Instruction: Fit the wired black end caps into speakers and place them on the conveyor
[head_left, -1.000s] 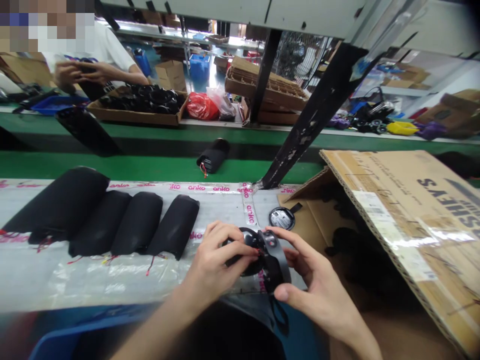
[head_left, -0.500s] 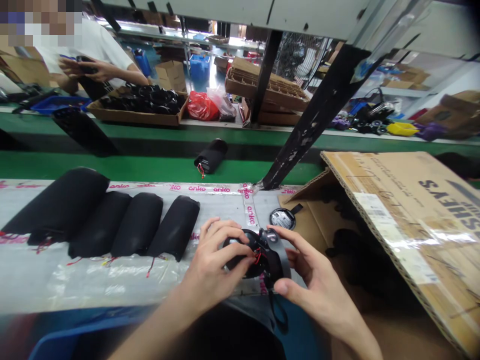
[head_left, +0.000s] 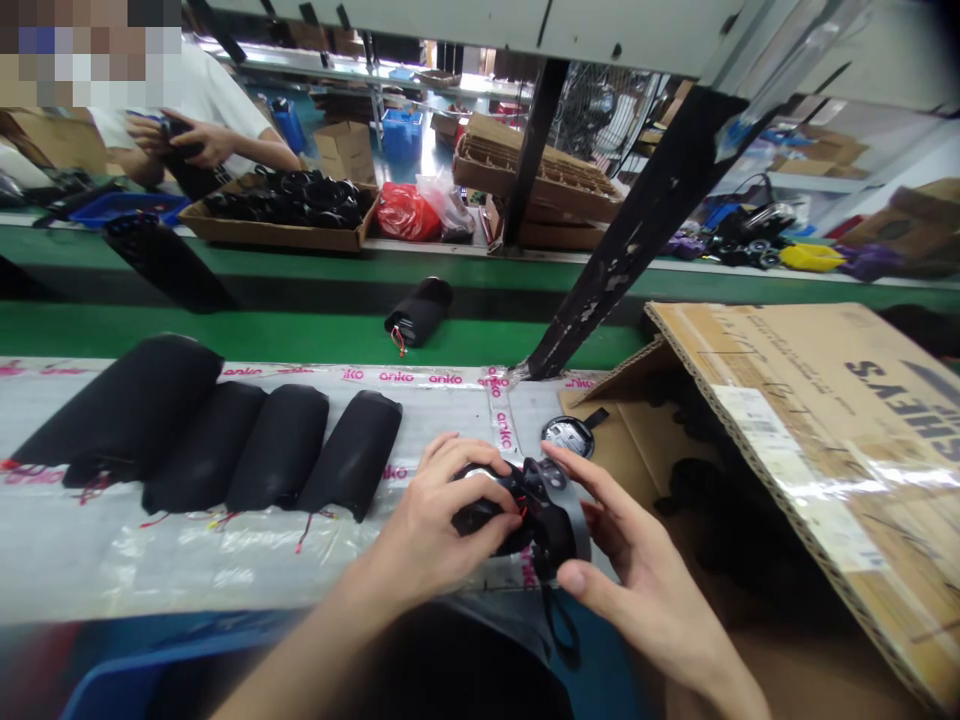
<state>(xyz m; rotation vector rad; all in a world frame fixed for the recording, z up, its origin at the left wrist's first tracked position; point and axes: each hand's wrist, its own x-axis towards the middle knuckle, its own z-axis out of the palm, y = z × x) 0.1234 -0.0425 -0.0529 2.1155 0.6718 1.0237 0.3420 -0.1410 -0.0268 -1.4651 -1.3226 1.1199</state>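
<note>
Both my hands hold one small black round part (head_left: 525, 505) with red wires and a grey ring, just above the plastic-covered bench (head_left: 187, 560). My left hand (head_left: 439, 525) wraps its fingers over the part's left side. My right hand (head_left: 637, 580) grips the right side, index finger on top and thumb underneath. A black strap hangs down from the part. A round silver-faced disc (head_left: 568, 436) lies on the bench just beyond my fingers. Several black sleeve-shaped pieces (head_left: 281, 445) with red wires lie in a row to the left.
An open cardboard box (head_left: 810, 440) with a raised flap stands at the right. A green conveyor (head_left: 300, 335) runs beyond the bench with one black piece (head_left: 420, 310) on it. Across it, another person (head_left: 187, 130) handles a black part beside a carton of black parts (head_left: 285, 205). A black slanted post (head_left: 622, 240) rises mid-right.
My hands and the part have shifted slightly right and lower. My left fingers have closed further over the part. The black piece on the conveyor has drifted left.
</note>
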